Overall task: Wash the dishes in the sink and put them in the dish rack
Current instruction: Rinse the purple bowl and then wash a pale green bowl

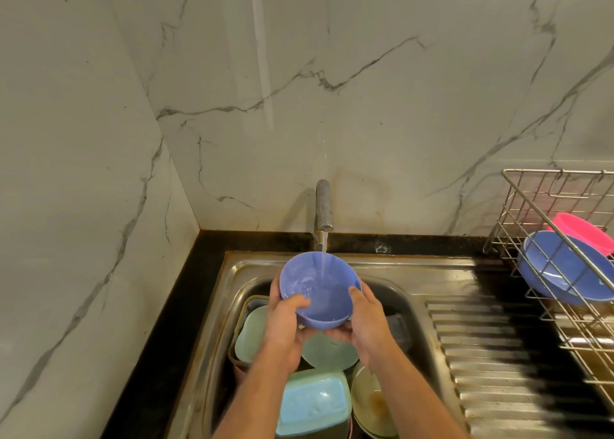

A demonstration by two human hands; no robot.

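I hold a blue bowl (319, 285) tilted toward me over the steel sink (232, 272), under a stream of water from the tap (324, 206). My left hand (285, 322) grips its left rim with the thumb inside. My right hand (365, 319) grips the right rim and cups the underside. Below them the sink basin holds several pale green and light blue dishes (314, 402). At the right stands the wire dish rack (564, 212), holding a blue bowl (561, 269) and a pink bowl (584, 232).
A ribbed steel drainboard (498, 355) lies between the sink and the rack. Black counter (186, 305) borders the sink on the left and behind. Marble-patterned wall panels close off the back and left side.
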